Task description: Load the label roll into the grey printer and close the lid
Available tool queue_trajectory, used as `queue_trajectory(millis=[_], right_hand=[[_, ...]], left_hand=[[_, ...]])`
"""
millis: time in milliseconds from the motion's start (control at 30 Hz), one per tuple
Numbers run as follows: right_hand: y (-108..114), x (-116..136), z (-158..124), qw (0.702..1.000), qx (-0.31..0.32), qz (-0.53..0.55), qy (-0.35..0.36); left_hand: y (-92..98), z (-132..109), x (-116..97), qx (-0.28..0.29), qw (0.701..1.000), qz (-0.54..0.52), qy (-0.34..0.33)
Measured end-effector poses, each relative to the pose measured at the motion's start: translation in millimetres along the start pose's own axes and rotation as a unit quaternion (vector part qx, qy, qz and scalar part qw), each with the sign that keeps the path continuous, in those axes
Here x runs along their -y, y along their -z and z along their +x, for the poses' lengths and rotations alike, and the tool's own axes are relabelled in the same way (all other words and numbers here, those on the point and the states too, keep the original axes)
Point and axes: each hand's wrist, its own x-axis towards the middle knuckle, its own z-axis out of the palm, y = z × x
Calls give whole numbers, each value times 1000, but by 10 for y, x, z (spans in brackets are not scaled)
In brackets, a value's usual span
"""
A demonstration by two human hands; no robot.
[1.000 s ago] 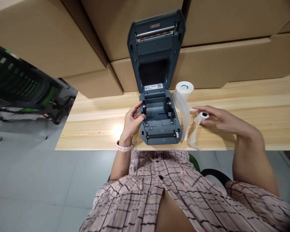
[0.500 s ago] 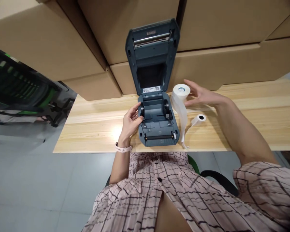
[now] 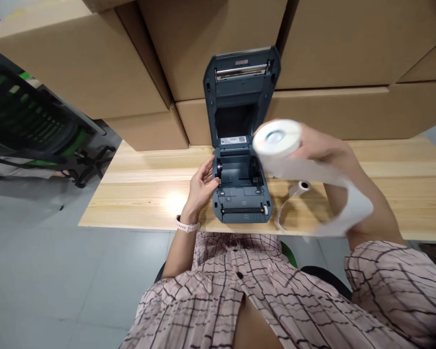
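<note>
A dark blue-grey label printer [image 3: 241, 194] stands on the table with its lid [image 3: 243, 89] raised, showing black roll holders and a roller inside. At its left edge, my left hand [image 3: 199, 189] grips the side, thumb near the rim and fingers behind. My right hand [image 3: 319, 145] is closed around a large white label roll [image 3: 290, 135], held above the table just right of the printer bay. From it a loose white strip [image 3: 358, 206] trails in a curve over my right forearm, blurred by motion. Below lies a small white paper roll [image 3: 296, 189] with a dark core.
Large cardboard boxes [image 3: 225, 43] are stacked along the back of the wooden table [image 3: 145, 194], right behind the lid. The table's front edge is close to my body. A black and green office chair [image 3: 32, 116] stands on the floor at left.
My right hand has taken hold of the large label roll and lifted it off the table; its strip has swung to the right. My left hand stays on the printer. The camera view has shifted slightly.
</note>
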Motion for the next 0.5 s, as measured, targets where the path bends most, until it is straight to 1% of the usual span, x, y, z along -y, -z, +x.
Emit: queue_trajectory(millis=[33,67,100,167,200,267,367,500], right_hand=[[-59,167,72,998,57,-19,8],[-138,315,147,990,118,-70,10],[-229,438,221,978,166,-127,10],[-400,603,342,946,223,-235,9],[-464,648,387,934,238,-268,9],[-532,678,457,921,254,-294,13],[-526,634,545,916,263,-302,12],[-533,491,657,912,280,-299,-1]], left_hand=[[-1,-1,-2,0,1000,0,0],[-3,-1,-5,2,1000,1,-2],[-4,0,-8,4,1000,1,-3],[-9,4,-11,10,1000,-3,-7],[-12,8,-10,11,1000,-7,-9],[-17,16,-3,11,1000,-14,-13],[-20,25,22,7,1000,-19,-15],[-13,27,50,10,1000,-21,-17]])
